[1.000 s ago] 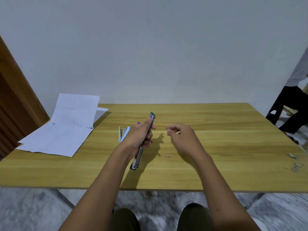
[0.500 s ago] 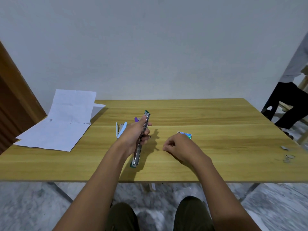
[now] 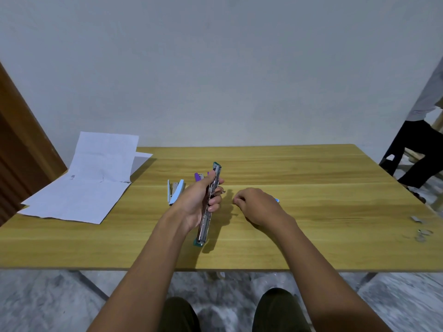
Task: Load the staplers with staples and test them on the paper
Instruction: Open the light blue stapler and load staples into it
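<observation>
Teal stapler (image 3: 208, 207) flipped open in our left hand (image 3: 199, 200), fingers wrapped round it above worktop (image 3: 311, 212), right hand (image 3: 255, 207) curled knuckles-down, contents unclear, paper (image 3: 79, 188) far left, blue stapler (image 3: 174, 191) beside it.

Wooden table (image 3: 311, 236) bears paper sheets (image 3: 79, 192), light-blue stapler (image 3: 174, 191) (open), loose staples (image 3: 420, 227).

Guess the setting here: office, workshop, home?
Probably a plain room at home or a small office, not a workshop. A bare wooden table stands against a blank wall, with loose paper sheets and small staplers, over a marble-pattern floor.
</observation>
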The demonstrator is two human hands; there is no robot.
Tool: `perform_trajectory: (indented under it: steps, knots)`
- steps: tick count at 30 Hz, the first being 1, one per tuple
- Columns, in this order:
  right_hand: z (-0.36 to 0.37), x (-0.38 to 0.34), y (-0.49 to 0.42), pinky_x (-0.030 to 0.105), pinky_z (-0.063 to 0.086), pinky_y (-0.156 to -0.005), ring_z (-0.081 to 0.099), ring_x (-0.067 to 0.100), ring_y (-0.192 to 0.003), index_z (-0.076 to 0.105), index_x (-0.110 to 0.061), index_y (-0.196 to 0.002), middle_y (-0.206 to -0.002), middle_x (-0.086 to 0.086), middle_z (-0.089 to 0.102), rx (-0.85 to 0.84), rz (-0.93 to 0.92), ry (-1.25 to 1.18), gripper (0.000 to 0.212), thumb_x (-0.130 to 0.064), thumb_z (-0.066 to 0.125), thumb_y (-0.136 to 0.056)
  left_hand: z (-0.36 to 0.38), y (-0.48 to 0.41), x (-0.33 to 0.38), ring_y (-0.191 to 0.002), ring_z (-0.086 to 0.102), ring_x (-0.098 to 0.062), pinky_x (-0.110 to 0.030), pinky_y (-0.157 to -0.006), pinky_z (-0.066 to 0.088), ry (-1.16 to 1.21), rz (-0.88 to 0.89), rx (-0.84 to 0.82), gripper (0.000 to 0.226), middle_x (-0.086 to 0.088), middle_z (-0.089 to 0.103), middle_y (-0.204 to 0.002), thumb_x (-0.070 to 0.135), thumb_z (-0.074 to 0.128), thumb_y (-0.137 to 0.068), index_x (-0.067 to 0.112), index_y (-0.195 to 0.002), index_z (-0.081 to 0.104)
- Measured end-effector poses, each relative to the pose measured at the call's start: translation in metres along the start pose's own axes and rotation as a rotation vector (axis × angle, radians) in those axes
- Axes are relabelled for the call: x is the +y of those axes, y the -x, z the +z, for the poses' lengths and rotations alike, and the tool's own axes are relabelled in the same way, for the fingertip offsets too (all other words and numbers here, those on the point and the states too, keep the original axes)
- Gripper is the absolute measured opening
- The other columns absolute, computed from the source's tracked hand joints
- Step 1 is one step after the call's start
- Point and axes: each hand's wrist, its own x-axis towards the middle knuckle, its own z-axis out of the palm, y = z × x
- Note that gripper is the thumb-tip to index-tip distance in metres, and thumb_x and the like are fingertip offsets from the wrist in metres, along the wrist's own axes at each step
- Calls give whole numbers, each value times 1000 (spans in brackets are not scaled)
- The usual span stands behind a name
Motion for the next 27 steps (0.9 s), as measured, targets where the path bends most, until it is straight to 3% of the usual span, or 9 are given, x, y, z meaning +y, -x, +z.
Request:
perform_trajectory:
  steps: [3, 6, 10, 13, 16, 18, 22, 25, 27]
  knots:
    - [-1, 1, -8, 31, 43, -64, 65, 22, -85, 74, -22, -97, -90, -4, 69, -31, -9, 24, 23, -28, 53, -98, 1, -1, 0, -40, 31, -9, -20, -35, 27, 30, -12, 0, 32, 0, 42, -66, 38, 47, -102, 7, -99, 55]
    - [-6, 0, -5, 32, 45, -70, 61, 15, -93, 73, -27, -106, -100, -9, 61, 42, -44, 34, 21, -32, 53, -99, 3, -1, 1, -39, 31, -8, -19, -34, 27, 73, -21, -8, 32, 0, 44, -63, 37, 46, -102, 7, -97, 55]
    - [-21, -16, 17, 20, 47, -68, 61, 9, -82, 72, -33, -103, -98, -15, 66, 425, -127, -507, 14, -38, 63, -93, 4, -4, 1, -38, 30, -8, -19, -32, 26, 125, -10, 1, 32, 0, 43, -62, 37, 45, -102, 7, -96, 54]
    - [-21, -36, 31, 12, 41, -58, 65, 16, -79, 74, -30, -101, -93, -7, 69, 319, -255, -769, 15, -26, 75, -87, 5, -5, 0, -37, 33, -8, -18, -32, 27, 138, -23, -17, 36, 1, 44, -56, 40, 46, -102, 8, -87, 56]
    - [-9, -46, 31, 25, 49, -60, 69, 18, -77, 77, -23, -92, -92, -4, 73, 340, -264, -828, 7, -19, 76, -86, 6, -3, -3, -36, 35, -8, -18, -33, 29, 133, -30, -33, 40, 1, 39, -53, 42, 47, -100, 10, -77, 53]
    - [-4, -47, 26, 34, 54, -67, 70, 21, -76, 77, -28, -86, -87, -9, 73, 372, -208, -876, 9, -19, 76, -85, 6, -1, -4, -38, 35, -8, -18, -34, 28, 125, -13, -37, 38, 0, 44, -57, 41, 47, -101, 9, -83, 57]
    - [-5, -53, 23, 19, 50, -70, 61, 10, -73, 76, -26, -88, -83, -10, 74, 387, -150, -907, 10, -19, 79, -82, 2, 2, -4, -38, 34, -6, -16, -34, 28, 123, 1, -38, 43, 1, 60, -62, 40, 44, -102, 2, -106, 63]
    - [-9, -49, 23, 20, 51, -72, 64, 11, -76, 76, -29, -86, -82, -9, 75, 410, -147, -878, 4, -26, 74, -87, 1, 1, -3, -38, 33, -6, -17, -33, 28, 135, 10, -33, 36, 2, 47, -60, 40, 46, -102, 8, -93, 59]
    - [-16, -31, 22, 23, 51, -73, 63, 7, -76, 76, -28, -88, -85, -11, 74, 521, -85, -771, 7, -29, 70, -91, 2, 0, -3, -37, 31, -6, -17, -33, 25, 143, 9, -15, 34, 2, 40, -59, 40, 45, -102, 9, -93, 54]
